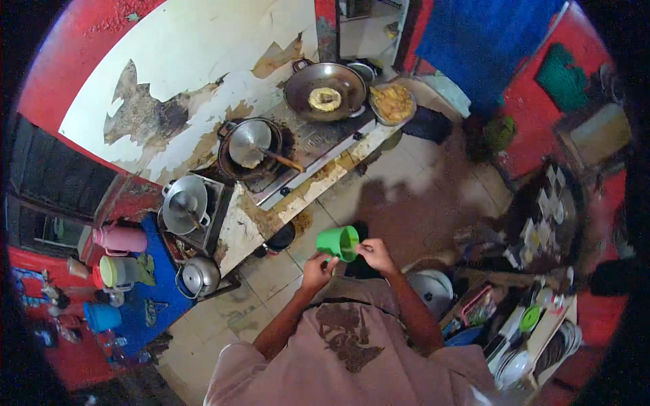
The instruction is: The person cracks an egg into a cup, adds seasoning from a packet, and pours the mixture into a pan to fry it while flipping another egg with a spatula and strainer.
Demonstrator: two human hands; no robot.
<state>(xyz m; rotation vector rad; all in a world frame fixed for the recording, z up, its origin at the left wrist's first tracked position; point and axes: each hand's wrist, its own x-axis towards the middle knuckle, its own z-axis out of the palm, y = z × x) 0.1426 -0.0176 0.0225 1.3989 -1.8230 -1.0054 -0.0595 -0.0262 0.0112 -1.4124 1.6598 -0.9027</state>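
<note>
Tilted in front of my body is a green plastic cup (331, 241), which my left hand (318, 269) grips from below at its side. My right hand (376, 256) is at the cup's open mouth, its fingers closed on something thin that reaches inside; what it is cannot be made out. Beyond, a round yellow food piece (325, 99) sits in a large wok (299, 96) on the stove. A bowl (378, 112) of fried food stands to the wok's right. A perforated metal skimmer (249, 144) with a wooden handle rests in a second, darker pan (228, 165).
The tiled counter edge (325, 183) runs diagonally before me. At left are a small aluminium wok (175, 215), a kettle (200, 276), a pink jug (122, 238) and a blue-covered table (167, 304). A lidded pot (430, 289) and a dish rack (543, 345) are at right.
</note>
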